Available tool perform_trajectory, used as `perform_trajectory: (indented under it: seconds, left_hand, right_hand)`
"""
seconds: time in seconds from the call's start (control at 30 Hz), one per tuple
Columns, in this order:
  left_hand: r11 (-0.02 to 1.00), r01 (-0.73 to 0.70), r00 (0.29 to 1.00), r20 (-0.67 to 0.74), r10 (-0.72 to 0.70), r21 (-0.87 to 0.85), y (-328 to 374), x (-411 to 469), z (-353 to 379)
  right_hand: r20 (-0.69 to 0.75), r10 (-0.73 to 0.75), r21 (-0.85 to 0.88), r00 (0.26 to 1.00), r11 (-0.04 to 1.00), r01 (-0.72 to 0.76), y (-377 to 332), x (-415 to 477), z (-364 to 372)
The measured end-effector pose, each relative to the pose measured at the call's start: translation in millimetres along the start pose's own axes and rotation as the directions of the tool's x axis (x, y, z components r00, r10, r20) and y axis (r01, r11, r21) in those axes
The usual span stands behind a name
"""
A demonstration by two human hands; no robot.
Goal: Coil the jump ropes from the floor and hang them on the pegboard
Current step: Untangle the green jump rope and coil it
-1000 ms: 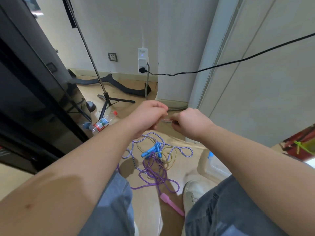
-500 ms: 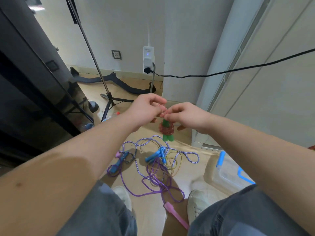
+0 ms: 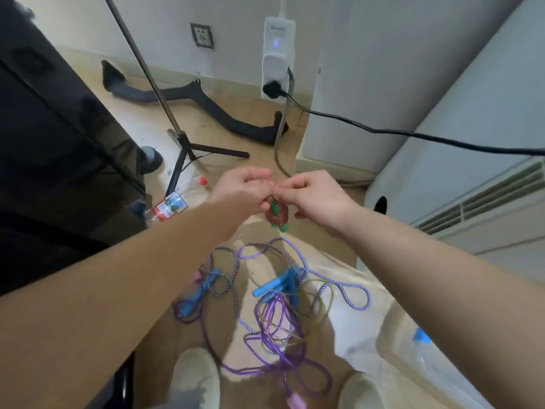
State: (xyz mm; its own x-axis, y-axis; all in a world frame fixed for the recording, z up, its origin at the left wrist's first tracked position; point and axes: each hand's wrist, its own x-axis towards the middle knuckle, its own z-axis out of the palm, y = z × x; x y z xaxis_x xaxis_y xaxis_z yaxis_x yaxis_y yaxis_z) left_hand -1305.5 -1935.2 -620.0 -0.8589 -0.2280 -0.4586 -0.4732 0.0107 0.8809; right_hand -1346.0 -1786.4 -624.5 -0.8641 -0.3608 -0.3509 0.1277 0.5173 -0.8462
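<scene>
A small coiled red jump rope with green handles (image 3: 276, 215) hangs in the air between my hands. My left hand (image 3: 241, 191) and my right hand (image 3: 314, 196) meet above it, and both pinch the top of the coil with their fingertips. Below on the floor lies a tangle of ropes: a purple and white twisted rope (image 3: 358, 293), a purple rope (image 3: 283, 354), a thin yellowish rope (image 3: 323, 299) and blue handles (image 3: 275, 286). No pegboard is in view.
A tripod stand (image 3: 182, 143) and a plastic bottle (image 3: 174, 203) are on the floor to the left. A black cable (image 3: 413, 134) runs from a white wall plug (image 3: 278, 57) to the right. A clear bin (image 3: 427, 358) sits at the lower right. My shoes (image 3: 196, 376) stand by the tangle.
The view has tilted down and closer to the floor. The red coil with green handles came into sight below my hands, which stay together pinching it.
</scene>
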Motion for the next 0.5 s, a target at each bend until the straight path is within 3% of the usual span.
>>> perform_trajectory:
  seconds: [0.1,0.2,0.37,0.5]
  left_hand:
    - [0.991,0.106,0.993,-0.051,-0.102,0.077,9,2,-9]
    - [0.978,0.171,0.984,-0.061,-0.165,0.12,42,-13,-20]
    - [0.969,0.192,0.977,-0.124,-0.173,0.158,136,-51,-37]
    - [0.966,0.131,0.983,-0.153,-0.098,0.224,233,-91,-49]
  right_hand:
    - [-0.077,-0.034,-0.111,0.996,0.994,0.026,-13,2,6]
    - [-0.043,-0.038,-0.166,0.998,0.986,0.031,-52,-7,-1]
    - [0.051,-0.037,-0.202,0.998,0.978,0.047,-150,-32,-40]
    - [0.117,0.035,-0.183,0.992,0.983,-0.013,-232,-58,-81]
